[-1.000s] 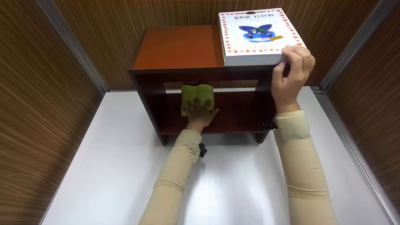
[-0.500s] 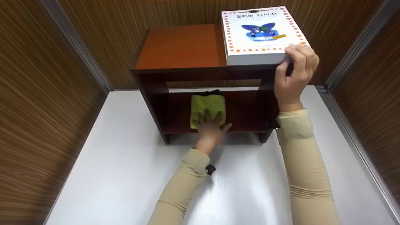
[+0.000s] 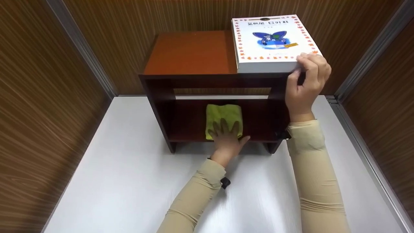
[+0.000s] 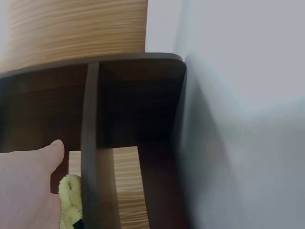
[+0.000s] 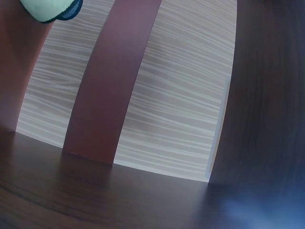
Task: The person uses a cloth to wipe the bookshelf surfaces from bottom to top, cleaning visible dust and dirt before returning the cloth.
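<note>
A folded yellow-green cloth [image 3: 223, 113] lies on the lower board of a small dark red-brown wooden shelf [image 3: 190, 51]. My left hand [image 3: 225, 142] rests flat on the cloth's near half, fingers spread and thumb out to the right. In the left wrist view, part of that hand [image 4: 28, 186] shows beside the cloth's rolled edge [image 4: 70, 200]. A thick white book [image 3: 275, 42] with a butterfly cover lies on the right half of the shelf top. My right hand [image 3: 305, 87] grips its front right corner, curled fingertips on the cover and thumb at the front edge.
The shelf stands on a white table [image 3: 123, 181], close to a wood-grain back wall [image 3: 194, 16]. Similar panels rise at left [image 3: 29, 97] and right. In the right wrist view, a pale green, dark-edged piece [image 5: 47, 7] shows at the upper left.
My left hand has slid the cloth along the lower board, toward me and to the right. The right hand keeps its grip at the book's corner. The camera view has shifted slightly.
</note>
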A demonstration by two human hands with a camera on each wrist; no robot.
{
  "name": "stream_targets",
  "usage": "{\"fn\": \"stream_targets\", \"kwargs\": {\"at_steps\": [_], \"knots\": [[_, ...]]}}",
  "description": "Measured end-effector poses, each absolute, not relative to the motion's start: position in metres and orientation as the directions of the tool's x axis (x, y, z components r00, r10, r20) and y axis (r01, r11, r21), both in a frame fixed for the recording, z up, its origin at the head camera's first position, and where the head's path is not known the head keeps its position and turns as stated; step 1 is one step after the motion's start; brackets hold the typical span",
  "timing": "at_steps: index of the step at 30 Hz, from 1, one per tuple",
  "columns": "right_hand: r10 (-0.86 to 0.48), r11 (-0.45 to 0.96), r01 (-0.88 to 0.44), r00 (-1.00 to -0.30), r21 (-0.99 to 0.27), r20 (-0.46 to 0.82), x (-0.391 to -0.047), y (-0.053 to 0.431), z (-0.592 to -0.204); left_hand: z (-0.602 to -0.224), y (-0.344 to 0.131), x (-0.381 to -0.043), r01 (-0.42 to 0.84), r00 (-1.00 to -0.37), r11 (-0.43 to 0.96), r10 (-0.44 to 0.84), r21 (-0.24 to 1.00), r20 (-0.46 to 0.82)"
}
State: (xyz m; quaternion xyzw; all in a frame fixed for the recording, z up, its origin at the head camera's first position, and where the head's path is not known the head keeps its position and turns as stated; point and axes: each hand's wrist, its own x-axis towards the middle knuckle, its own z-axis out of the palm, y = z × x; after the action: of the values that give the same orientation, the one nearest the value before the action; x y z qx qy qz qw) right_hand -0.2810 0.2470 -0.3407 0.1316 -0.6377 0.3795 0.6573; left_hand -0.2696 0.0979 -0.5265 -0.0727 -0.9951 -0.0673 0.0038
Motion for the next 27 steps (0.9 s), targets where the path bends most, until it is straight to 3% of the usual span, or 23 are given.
{"fn": "stream_targets", "kwargs": {"at_steps": [9,15,21,27], "knots": [[0.323,0.672,-0.673,-0.107,-0.307,0.940,-0.281,0.245,-0.340,-0.526,0.109,-0.301,0.117,-0.992,0.982,0.123,0.150,-0.036],[0.334,0.681,-0.663,-0.096,-0.311,0.937,-0.286,0.253,-0.345,-0.514,0.106,-0.318,0.160,-0.979,0.964,0.183,0.210,-0.091],[0.329,0.689,-0.656,-0.095,-0.307,0.940,-0.290,0.257,-0.349,-0.503,0.084,-0.324,0.199,-0.969,0.967,0.219,0.160,-0.117],[0.320,0.686,-0.661,-0.101,-0.304,0.942,-0.288,0.254,-0.347,-0.510,0.076,-0.328,0.171,-0.964,0.949,0.216,0.266,-0.151]]}}
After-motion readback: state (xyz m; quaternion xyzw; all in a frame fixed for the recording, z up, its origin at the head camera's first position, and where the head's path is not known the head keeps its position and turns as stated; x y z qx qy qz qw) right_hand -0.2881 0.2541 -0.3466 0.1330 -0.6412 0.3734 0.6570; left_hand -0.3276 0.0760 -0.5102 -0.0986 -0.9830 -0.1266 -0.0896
